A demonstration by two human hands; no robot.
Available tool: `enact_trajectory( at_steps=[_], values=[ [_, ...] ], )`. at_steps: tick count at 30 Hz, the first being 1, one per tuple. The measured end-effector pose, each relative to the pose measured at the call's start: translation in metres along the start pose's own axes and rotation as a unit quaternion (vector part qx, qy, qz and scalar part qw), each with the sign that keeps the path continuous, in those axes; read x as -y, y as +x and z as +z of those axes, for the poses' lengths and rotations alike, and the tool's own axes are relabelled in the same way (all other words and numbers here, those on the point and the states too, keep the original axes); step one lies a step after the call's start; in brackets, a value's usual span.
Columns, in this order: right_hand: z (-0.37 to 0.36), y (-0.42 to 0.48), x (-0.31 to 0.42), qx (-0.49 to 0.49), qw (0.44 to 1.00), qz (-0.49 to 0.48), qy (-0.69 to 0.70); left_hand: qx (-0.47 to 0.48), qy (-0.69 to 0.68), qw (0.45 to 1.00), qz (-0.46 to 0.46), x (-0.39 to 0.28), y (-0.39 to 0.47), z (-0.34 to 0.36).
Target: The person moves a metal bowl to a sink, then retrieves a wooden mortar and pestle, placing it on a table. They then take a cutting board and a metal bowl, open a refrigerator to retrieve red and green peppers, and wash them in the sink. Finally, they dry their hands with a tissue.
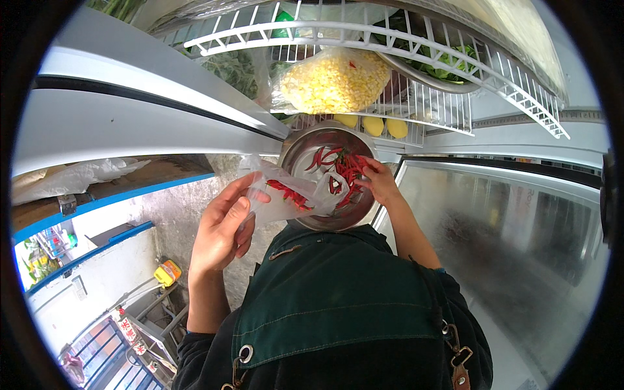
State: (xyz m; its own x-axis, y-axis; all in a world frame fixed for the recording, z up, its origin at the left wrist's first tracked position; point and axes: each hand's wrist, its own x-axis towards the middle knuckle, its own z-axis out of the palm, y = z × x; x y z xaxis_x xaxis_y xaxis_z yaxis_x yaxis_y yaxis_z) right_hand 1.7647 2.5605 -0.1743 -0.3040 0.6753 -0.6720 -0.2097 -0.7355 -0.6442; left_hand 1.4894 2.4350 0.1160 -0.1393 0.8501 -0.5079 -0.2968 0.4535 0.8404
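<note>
My left hand grips the edge of a clear plastic bag, which leans open over a round steel pot. Some red chili peppers show through the bag's film. More red chilies lie in a pile inside the pot, towards its right side. At that pile my right hand reaches over the rim, its fingertips on several chilies. The pot sits in front of my dark green apron; what supports it is hidden.
Above the pot, white wire fridge shelves hold a bag of yellow corn kernels, a steel bowl of leafy greens and yellow potatoes. A fogged glass door stands at right. A blue-edged wooden shelf is at left.
</note>
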Motion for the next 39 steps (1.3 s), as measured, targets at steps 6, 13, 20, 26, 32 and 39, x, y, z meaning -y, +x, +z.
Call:
enact_trajectory(
  at_steps=[6,13,20,26,32,39],
  values=[
    [0.016,-0.011,0.002,-0.054,0.990,-0.110,-0.063,-0.001,-0.003,1.000,0.001,0.002,0.002,0.008],
    [0.127,-0.112,0.054,0.231,0.774,-0.479,-0.345,0.019,-0.048,0.998,-0.028,0.006,0.011,0.027],
    [0.128,-0.105,0.049,0.264,0.642,-0.467,-0.548,0.026,-0.049,0.998,-0.013,0.000,0.011,0.029],
    [0.082,-0.102,0.068,0.096,0.688,-0.337,-0.636,-0.064,0.019,0.988,0.136,0.003,0.012,0.018],
    [0.118,-0.123,0.091,0.128,0.877,-0.208,-0.414,-0.044,0.396,0.864,0.308,0.016,0.024,0.036],
    [0.153,-0.115,0.137,0.121,0.763,-0.438,-0.461,-0.079,0.436,0.718,0.536,-0.003,0.032,0.055]
  ],
)
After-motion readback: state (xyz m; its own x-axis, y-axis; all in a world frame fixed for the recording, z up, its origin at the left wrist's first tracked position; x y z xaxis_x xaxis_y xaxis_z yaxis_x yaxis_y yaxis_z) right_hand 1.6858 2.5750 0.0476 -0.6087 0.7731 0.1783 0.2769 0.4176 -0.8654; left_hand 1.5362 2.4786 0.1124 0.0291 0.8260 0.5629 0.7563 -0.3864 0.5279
